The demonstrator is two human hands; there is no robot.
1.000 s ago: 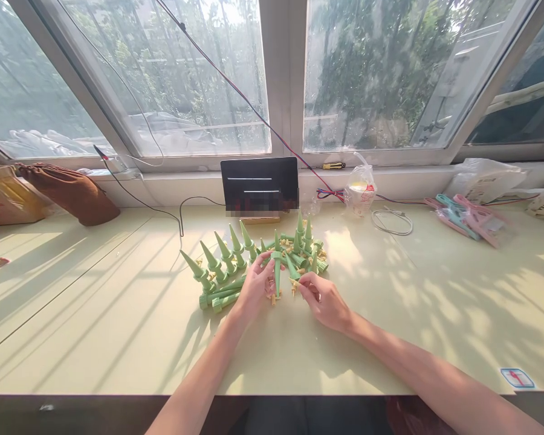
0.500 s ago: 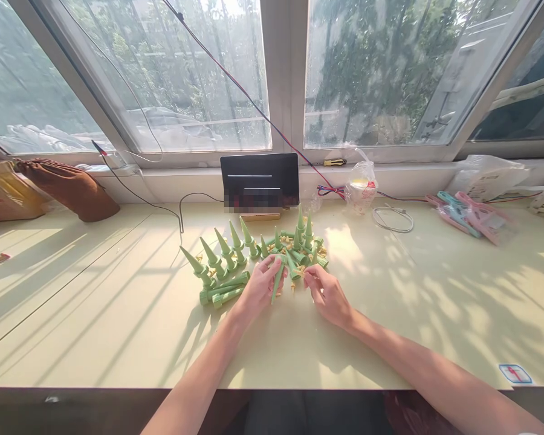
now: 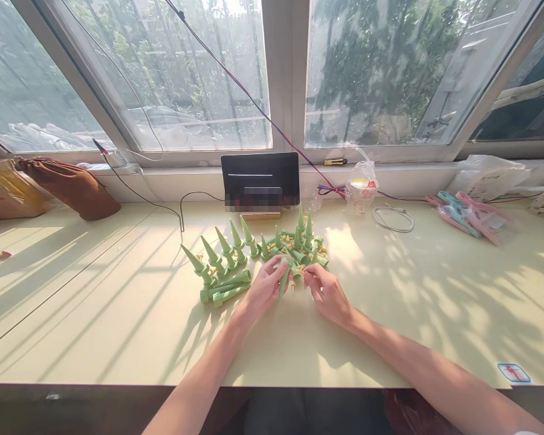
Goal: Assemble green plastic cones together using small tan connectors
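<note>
Green spike [image 3: 284,283], head view: was gripped in left hand [image 3: 262,286] above table [image 3: 276,356], tip slanting down, in front of mixed pile [image 3: 295,253] of green and yellow parts. Right hand [image 3: 330,296] pinched small yellow piece [image 3: 298,272] just beside spike; whether touching, could not be told. Cones [image 3: 224,242] standing in row at left seemed finished; two lying tubes [image 3: 231,295] and pile seemed not yet worked.
</note>
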